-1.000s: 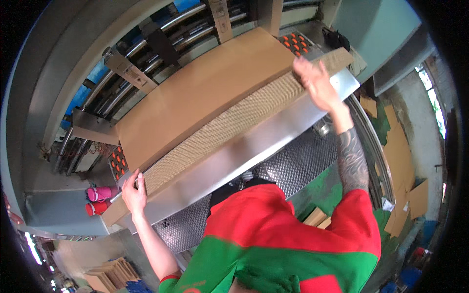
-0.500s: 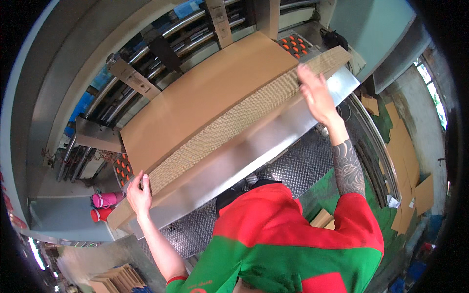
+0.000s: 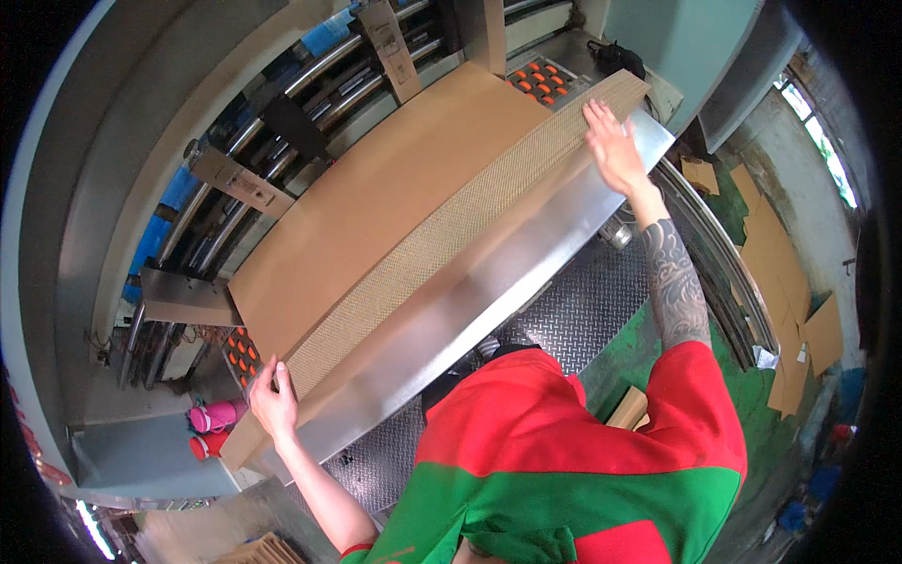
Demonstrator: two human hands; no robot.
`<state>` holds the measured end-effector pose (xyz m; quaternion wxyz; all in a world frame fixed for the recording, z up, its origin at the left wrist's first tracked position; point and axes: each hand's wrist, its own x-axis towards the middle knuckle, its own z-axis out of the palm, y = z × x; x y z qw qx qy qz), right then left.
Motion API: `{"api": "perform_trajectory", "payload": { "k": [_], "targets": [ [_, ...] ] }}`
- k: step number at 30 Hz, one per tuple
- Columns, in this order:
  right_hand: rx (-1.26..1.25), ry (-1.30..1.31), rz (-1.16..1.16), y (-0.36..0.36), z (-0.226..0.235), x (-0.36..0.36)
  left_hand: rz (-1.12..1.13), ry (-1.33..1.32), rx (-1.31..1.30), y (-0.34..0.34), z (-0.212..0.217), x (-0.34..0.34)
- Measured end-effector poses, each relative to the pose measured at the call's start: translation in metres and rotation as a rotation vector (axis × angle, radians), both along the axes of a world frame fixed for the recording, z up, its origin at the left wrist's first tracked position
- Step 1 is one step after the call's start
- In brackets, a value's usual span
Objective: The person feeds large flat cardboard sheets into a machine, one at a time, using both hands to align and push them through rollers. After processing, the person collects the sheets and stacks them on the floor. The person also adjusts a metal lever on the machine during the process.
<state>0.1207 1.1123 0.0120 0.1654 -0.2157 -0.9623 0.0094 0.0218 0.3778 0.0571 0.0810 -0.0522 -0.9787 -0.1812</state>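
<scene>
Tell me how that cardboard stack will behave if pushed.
The cardboard stack is probably heavy as a whole, given the many layers showing at its front. Broad and flat, it seems unlikely to roll. Single layers might slide, as no strap shows.

left grip (image 3: 273, 402): slightly curled | right grip (image 3: 614, 152): flat, outstretched

Pink container (image 3: 218, 415) beside a red container (image 3: 207, 445), black object (image 3: 615, 59) at upper right, flattened cardboard pieces (image 3: 774, 268) on green floor (image 3: 738, 414)
</scene>
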Motion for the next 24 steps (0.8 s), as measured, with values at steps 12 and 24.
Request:
{"api": "perform_trajectory", "payload": {
  "k": [12, 24],
  "targets": [
    [0.162, 0.533, -0.026, 0.054, 0.028, -0.026, -0.018, 0.001, 0.005, -0.001, 0.0, -0.013],
    [-0.086, -0.046, -0.196, 0.07, 0.005, -0.047, -0.039, 0.005, -0.059, -0.003, 0.001, -0.026]
  ]
}}
